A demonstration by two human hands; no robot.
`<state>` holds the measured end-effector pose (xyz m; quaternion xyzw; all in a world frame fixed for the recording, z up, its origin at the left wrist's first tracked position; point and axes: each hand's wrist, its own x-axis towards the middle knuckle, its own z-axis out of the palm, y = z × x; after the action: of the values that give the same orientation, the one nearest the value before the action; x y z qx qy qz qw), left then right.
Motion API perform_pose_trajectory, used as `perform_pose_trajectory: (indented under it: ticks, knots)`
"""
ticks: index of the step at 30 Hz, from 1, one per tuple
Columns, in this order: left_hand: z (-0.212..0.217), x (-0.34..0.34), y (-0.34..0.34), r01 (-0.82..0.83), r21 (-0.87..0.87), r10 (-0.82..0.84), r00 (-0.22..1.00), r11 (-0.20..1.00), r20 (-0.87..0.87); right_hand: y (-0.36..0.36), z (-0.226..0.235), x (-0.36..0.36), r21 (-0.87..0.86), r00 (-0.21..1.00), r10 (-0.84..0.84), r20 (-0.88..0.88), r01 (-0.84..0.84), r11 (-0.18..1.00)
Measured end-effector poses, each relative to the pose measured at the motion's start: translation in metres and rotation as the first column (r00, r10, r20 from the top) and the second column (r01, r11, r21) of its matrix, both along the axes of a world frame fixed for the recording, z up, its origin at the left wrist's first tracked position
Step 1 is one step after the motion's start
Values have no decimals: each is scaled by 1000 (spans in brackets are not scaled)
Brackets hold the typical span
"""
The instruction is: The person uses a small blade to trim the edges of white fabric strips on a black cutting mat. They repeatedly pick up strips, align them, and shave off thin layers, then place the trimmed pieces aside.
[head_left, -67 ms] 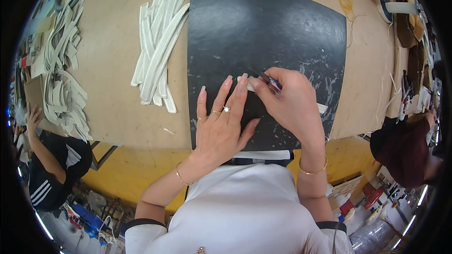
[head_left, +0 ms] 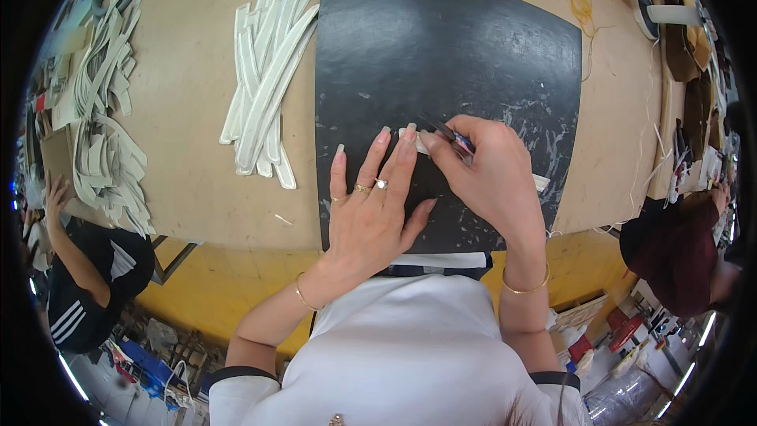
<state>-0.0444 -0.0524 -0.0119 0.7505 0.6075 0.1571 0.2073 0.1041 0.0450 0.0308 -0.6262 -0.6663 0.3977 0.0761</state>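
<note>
A narrow white strip (head_left: 422,144) lies on the black mat (head_left: 441,47), its middle hidden beneath my right hand; a white end shows again past that hand. My left hand (head_left: 374,189) rests flat on the mat with fingers spread, the index fingertip on the strip's left end. My right hand (head_left: 493,170) is closed around what looks like small scissors (head_left: 447,131), with dark pointed tips toward the upper left and a bluish part between the fingers. Those tips are just above the strip, close to my left fingertips; whether they touch it I cannot tell.
White stitched strips (head_left: 264,87) lie piled left of the mat. More pale strips (head_left: 106,142) hang together at the far left. Yellow cord (head_left: 582,8) lies at the upper right. People are at both sides, one in a black top (head_left: 102,268), one in dark red (head_left: 670,260).
</note>
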Motion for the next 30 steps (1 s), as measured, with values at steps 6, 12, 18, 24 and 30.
perform_pose_trajectory:
  ticks: [6,12,18,24,30]
  knots:
    - [-5,2,6,11,67,-8,999,998,-52,-5,3,29,-57,998,-57,-31,55,997]
    - [-9,6,5,14,95,-6,996,995,-87,-14,6,69,-188,983,-182,-8,178,966]
    - [-7,14,4,-26,68,34,991,997,-128,-22,7,91,-193,977,-200,-76,183,964]
    - [-4,23,5,-78,47,84,988,996,-131,-22,10,105,-245,967,-246,-70,222,944]
    - [-1,29,4,-91,35,96,976,995,-195,-23,5,105,-220,964,-250,-87,227,949]
